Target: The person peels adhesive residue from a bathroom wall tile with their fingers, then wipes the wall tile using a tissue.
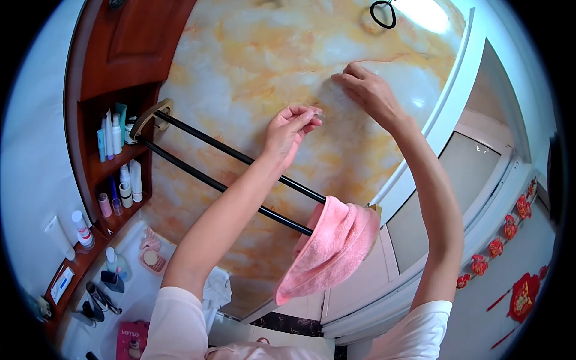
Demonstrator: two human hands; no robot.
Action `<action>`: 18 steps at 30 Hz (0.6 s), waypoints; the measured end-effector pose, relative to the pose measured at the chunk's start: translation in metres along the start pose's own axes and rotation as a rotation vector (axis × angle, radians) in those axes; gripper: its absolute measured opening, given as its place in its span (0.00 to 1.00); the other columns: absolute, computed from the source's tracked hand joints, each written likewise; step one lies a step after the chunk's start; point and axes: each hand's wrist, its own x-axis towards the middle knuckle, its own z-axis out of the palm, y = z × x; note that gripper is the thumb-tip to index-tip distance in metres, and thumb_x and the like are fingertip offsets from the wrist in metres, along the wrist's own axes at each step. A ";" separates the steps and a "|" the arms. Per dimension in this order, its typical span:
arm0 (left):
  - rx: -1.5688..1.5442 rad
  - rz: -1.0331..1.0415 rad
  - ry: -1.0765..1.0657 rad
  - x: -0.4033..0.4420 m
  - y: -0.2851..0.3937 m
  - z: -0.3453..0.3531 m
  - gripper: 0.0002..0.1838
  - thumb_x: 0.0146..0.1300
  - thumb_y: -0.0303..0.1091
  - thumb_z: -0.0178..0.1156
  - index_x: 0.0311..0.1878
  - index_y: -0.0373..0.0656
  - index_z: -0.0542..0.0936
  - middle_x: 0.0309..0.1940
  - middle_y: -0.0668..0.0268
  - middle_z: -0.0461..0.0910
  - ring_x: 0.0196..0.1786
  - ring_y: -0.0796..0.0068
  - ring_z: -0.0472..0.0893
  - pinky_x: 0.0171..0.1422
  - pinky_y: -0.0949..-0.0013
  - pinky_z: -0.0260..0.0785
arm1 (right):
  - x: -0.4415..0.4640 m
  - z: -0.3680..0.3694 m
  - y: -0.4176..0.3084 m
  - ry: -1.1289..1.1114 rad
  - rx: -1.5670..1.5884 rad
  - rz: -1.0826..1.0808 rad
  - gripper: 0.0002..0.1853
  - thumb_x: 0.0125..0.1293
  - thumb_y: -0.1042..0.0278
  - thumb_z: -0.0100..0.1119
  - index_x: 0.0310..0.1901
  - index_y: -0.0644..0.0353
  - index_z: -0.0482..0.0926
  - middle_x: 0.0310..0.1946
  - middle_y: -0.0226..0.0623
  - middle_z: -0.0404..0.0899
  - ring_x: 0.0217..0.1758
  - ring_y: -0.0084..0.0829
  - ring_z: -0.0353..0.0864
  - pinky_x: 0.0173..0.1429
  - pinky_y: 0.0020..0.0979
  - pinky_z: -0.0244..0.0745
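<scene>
Clear piece [320,116] in left grip [288,132]

Sm. clear piece [320,115] is pinched in L hand [287,133], partly hidden; exact shape can't be made out.

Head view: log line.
left hand: pinching small clear piece | right hand: by yellow-white marbled wall, contact unclear | pink towel: over black rails

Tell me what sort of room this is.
Probably a bathroom or washroom: a pink towel hangs on a black double rail, and bottles and tubes stand on wooden shelves.
</scene>
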 end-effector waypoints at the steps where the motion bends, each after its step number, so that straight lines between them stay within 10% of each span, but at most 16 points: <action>1: -0.003 0.001 -0.006 0.000 0.000 -0.001 0.03 0.70 0.26 0.61 0.45 0.42 0.79 0.52 0.56 0.82 0.46 0.75 0.83 0.56 0.73 0.74 | 0.000 -0.001 0.001 -0.020 0.001 -0.004 0.06 0.63 0.76 0.57 0.41 0.62 0.75 0.37 0.40 0.71 0.43 0.41 0.77 0.44 0.40 0.74; 18: 0.011 -0.014 -0.011 -0.002 0.000 -0.002 0.02 0.69 0.26 0.61 0.43 0.43 0.80 0.48 0.57 0.84 0.44 0.75 0.84 0.56 0.73 0.75 | 0.000 -0.001 0.008 -0.173 -0.017 0.012 0.13 0.61 0.79 0.61 0.48 0.61 0.77 0.41 0.41 0.74 0.45 0.44 0.77 0.48 0.41 0.74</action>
